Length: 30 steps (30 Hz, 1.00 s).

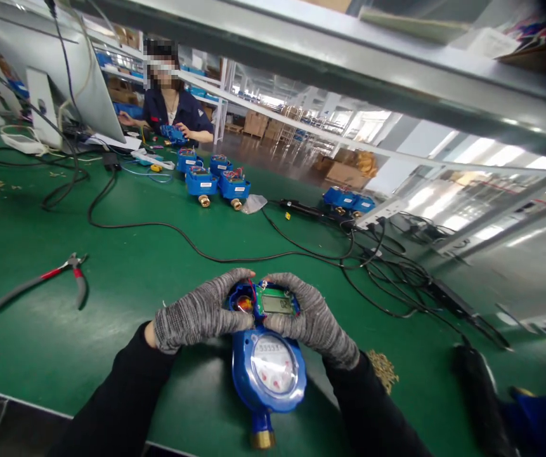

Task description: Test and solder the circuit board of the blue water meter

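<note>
A blue water meter (269,371) lies on the green bench with its round dial facing up and a brass threaded end toward me. At its far side is an opened housing with a green circuit board and a small LCD display (277,304). My left hand (201,308), in a grey knit glove with bare fingertips, grips the housing's left side, beside a round compartment with red wires. Gloved the same way, my right hand (313,314) closes around the right side, thumb below the display and fingers above it.
Pliers (63,276) with red and grey handles lie at left. Small screws (383,371) are heaped by my right forearm. Several blue meters (201,181) stand farther back. Black cables (234,259) cross the bench. Across it, a person (172,105) handles a blue part. A metal beam (301,57) runs overhead.
</note>
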Each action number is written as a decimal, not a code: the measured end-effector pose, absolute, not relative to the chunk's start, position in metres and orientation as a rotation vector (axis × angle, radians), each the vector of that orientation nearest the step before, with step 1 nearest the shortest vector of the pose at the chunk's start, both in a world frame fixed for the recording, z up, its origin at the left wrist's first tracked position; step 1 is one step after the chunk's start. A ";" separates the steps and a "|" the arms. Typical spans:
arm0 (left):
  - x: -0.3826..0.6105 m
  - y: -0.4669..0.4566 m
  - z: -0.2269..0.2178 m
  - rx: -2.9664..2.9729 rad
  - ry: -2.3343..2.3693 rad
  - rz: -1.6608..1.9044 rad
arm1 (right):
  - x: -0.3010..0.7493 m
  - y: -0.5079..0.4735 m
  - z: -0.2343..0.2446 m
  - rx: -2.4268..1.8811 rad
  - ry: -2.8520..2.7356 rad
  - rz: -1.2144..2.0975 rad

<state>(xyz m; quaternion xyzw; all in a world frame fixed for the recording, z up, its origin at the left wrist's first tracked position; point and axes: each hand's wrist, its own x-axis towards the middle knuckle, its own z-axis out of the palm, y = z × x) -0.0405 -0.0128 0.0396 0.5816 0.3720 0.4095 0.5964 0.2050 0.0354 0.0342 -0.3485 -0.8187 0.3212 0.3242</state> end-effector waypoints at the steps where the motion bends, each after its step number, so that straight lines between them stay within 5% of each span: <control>1: -0.042 -0.012 0.039 1.354 0.867 0.969 | 0.205 0.035 0.034 -0.921 -2.140 0.860; 30: -0.034 -0.010 0.040 1.638 1.259 1.309 | 0.203 0.032 0.031 -0.951 -2.143 0.925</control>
